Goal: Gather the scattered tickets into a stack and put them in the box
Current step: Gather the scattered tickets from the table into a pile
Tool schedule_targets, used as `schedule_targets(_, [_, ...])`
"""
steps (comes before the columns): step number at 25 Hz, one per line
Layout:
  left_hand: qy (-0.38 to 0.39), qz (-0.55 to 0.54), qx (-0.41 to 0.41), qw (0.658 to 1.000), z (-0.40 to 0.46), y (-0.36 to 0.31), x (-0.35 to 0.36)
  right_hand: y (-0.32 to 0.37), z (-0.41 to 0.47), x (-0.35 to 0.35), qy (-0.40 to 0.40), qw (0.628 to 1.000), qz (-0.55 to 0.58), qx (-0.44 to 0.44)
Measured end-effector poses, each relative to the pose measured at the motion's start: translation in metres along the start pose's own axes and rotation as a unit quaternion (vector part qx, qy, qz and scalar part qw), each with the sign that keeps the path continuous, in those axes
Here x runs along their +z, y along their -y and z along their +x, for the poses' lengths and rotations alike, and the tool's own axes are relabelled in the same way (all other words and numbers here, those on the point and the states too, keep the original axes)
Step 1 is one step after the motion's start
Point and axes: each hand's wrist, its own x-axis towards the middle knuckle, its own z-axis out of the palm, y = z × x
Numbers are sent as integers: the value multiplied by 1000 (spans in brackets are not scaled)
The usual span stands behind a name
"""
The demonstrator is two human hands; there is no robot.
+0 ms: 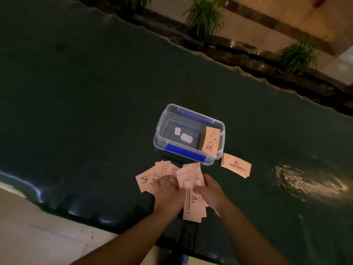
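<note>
Pale pink tickets [191,175] lie fanned on the dark table just in front of a clear plastic box [162,123] with blue clips. My left hand [168,190] presses down on the tickets at the left of the pile. My right hand [210,190] grips a bunch of tickets [193,207] that hangs toward me. Inside the box, a stack of tickets [210,140] leans against the right wall. A separate small stack [236,165] rests on the table to the right of the box.
The dark glossy table [95,102] has a wavy near edge [57,205] and a wavy far edge. Potted plants [204,16] stand beyond it. Pale floor [28,236] shows at the lower left. A bright reflection [309,180] sits on the table at right.
</note>
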Motion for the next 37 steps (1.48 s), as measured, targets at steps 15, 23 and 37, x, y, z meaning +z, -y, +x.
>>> schedule_targets(15, [104,-19,1,994,4,-17,8,-10,-9,20,-65,986,140,58])
schedule_targets(23, [141,-30,2,990,6,-5,-2,-12,-1,25,-18,981,176,84])
schedule_targets(37, [123,419,161,885,28,26,-53,-30,-23,36,-14,921,368,126])
